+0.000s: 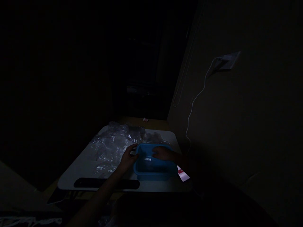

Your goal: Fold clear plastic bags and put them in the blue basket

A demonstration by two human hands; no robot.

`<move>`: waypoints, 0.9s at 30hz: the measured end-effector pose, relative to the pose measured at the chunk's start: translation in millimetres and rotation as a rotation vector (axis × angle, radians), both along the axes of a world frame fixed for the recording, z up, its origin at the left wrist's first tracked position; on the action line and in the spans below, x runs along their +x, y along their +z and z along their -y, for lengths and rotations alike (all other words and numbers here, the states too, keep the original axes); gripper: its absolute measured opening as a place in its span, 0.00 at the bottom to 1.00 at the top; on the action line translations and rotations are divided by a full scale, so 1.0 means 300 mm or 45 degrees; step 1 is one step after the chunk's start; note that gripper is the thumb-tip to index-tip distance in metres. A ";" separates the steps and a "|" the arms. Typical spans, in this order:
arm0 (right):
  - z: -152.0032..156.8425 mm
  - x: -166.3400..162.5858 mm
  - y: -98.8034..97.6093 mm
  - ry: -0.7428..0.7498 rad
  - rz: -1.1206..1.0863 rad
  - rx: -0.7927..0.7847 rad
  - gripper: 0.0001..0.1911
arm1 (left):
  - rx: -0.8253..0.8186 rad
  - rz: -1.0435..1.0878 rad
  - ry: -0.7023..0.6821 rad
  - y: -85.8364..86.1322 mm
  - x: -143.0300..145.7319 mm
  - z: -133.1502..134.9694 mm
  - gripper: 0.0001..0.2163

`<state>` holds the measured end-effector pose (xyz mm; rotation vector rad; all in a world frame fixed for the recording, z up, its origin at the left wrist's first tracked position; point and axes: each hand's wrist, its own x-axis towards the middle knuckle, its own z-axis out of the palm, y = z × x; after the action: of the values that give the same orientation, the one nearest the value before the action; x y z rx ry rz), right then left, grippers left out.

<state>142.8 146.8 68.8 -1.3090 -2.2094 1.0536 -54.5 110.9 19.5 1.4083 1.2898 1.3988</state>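
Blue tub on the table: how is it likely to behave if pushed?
The blue tub looks fairly stiff, since its walls and rim hold their shape. Low and wide, it should probably slide along the white table rather than tip.

blue bin [153, 177], clear plastic film [113, 151], white table [81, 168], black strip [91, 183], white cord [188, 121]

Left hand [129, 156]: bare, with slender fingers and a thumb distinct in outline
Left wrist [121, 167]: bare, slimmer than the arm behind it
Left forearm [107, 186]: bare, long and smooth in outline, widening toward the elbow, its lower end lost in shadow
Right hand [163, 153]: bare, rounded across the back, finger detail blurred by gloom
Right forearm [179, 158]: mostly sunk in shadow; whether a sleeve covers it cannot be told
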 end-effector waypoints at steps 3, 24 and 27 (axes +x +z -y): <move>0.074 0.065 0.083 0.303 0.204 -0.005 0.17 | 0.010 -0.021 0.048 -0.001 0.004 0.011 0.20; 0.099 0.211 0.178 -0.263 0.930 0.770 0.14 | 0.133 -0.111 0.136 -0.009 -0.015 0.001 0.15; -0.021 0.226 0.207 -0.311 1.026 0.702 0.13 | 0.262 -0.500 0.007 -0.082 -0.019 -0.005 0.13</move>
<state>210.6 153.0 130.9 -1.8392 -2.4770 -0.2483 -60.2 112.5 -5.2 1.8918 1.4200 1.3295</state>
